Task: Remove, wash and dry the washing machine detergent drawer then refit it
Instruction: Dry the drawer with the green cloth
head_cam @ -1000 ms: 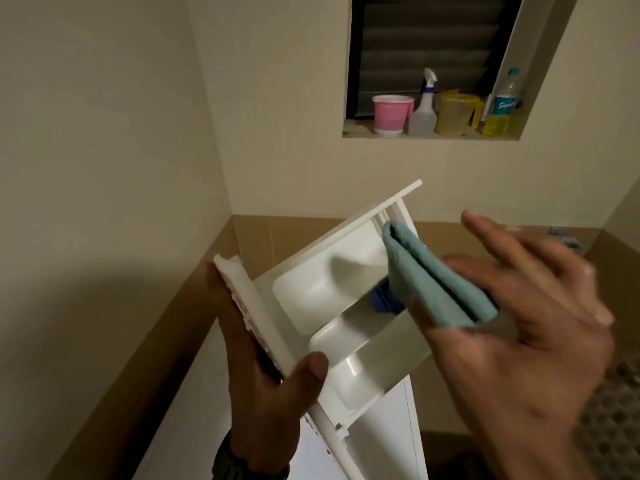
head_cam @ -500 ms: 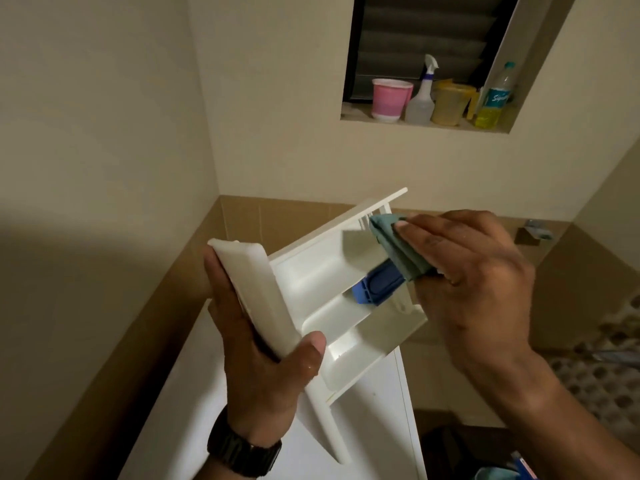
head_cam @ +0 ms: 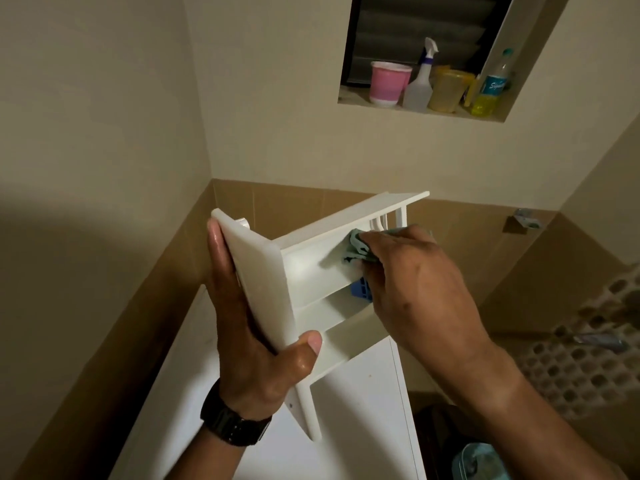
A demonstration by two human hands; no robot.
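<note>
The white detergent drawer (head_cam: 311,282) is held in the air above the white washing machine top (head_cam: 360,410), tilted with its compartments facing right. My left hand (head_cam: 252,341) grips its front panel, thumb curled over the lower edge. My right hand (head_cam: 419,289) holds a teal cloth (head_cam: 360,247) and presses it into the upper compartment near the drawer's back end. A blue insert (head_cam: 360,292) shows just below the cloth, partly hidden by my fingers.
A wall niche (head_cam: 349,98) above holds a pink cup (head_cam: 386,84), a spray bottle (head_cam: 419,84), a yellow jug (head_cam: 448,90) and a bottle of yellow liquid (head_cam: 488,91). Walls close in on the left and behind. A perforated panel (head_cam: 588,358) stands at right.
The drawer has been turned so its front panel faces me more. My right hand closed round the cloth and pushed it deeper into the upper compartment.
</note>
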